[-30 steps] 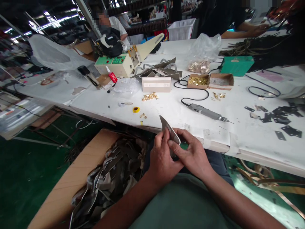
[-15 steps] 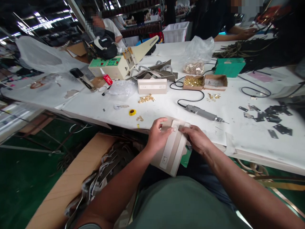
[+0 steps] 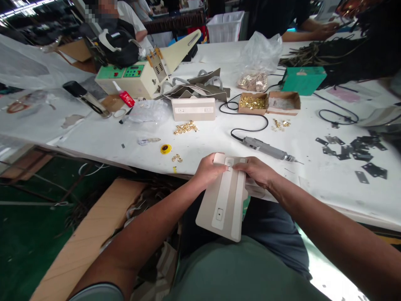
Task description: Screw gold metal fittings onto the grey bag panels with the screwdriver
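A flat beige panel point(image 3: 227, 200) with two lighter strips and small rectangular patches, each marked with a dark dot, tilts down from the table edge toward my lap. My left hand point(image 3: 209, 169) grips its upper left edge, thumb pressed by the upper patch. From the other side my right hand point(image 3: 255, 170) holds the upper right edge, its thumb meeting the same patch. Fingers behind the panel are hidden. A bit of green shows under its right edge. Beyond my hands lie a grey electric screwdriver point(image 3: 266, 148), a yellow round item point(image 3: 166, 149) and a few gold rings point(image 3: 177, 158).
A similar beige panel point(image 3: 193, 109) stands behind a gold hardware pile point(image 3: 186, 127). Small boxes, one with gold pieces point(image 3: 253, 103), sit near a green box point(image 3: 303, 80). Dark metal plates point(image 3: 354, 146) lie at right. A cream machine point(image 3: 131, 79) stands at left; co-workers are across the table.
The panel has turned more squarely toward me and its lower end has swung slightly. My left fingers have closed in on its edge, and my right thumb has moved onto the upper patch.
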The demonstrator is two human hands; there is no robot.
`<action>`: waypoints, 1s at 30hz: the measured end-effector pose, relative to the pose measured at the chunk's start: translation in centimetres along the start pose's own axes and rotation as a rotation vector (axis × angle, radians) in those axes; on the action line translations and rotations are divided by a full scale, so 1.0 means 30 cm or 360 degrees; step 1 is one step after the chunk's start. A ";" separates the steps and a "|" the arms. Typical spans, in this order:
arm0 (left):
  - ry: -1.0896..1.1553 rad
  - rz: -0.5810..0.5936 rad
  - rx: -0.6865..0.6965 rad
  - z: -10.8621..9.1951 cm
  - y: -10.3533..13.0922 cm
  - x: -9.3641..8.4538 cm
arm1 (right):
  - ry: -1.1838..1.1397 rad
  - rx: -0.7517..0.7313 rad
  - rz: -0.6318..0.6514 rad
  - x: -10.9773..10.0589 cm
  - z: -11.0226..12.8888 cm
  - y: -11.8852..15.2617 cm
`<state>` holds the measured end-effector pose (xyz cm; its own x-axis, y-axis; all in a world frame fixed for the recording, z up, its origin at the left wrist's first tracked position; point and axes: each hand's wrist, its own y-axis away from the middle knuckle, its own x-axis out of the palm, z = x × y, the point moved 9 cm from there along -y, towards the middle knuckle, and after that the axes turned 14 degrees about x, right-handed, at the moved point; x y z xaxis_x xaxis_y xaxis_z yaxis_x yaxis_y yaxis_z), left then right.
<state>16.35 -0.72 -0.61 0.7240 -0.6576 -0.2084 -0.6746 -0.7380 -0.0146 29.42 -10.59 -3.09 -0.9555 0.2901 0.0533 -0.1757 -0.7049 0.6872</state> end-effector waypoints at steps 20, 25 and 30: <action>-0.0766 0.0147 0.0243 -0.046 -0.077 0.031 | 0.1027 -0.0002 -0.0428 -0.052 0.101 -0.077; -0.1111 0.0115 0.0713 -0.125 -0.039 0.023 | 0.1126 -0.0054 -0.0502 -0.047 0.134 -0.068; -0.1098 0.0291 0.0883 -0.099 -0.038 0.049 | 0.1140 -0.0075 -0.0489 -0.045 0.139 -0.071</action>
<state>18.63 -1.31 2.01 0.4716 -0.3890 -0.7913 -0.8727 -0.3344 -0.3557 32.06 -6.78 -1.61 -0.7796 -0.0006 -0.6262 -0.4519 -0.6918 0.5632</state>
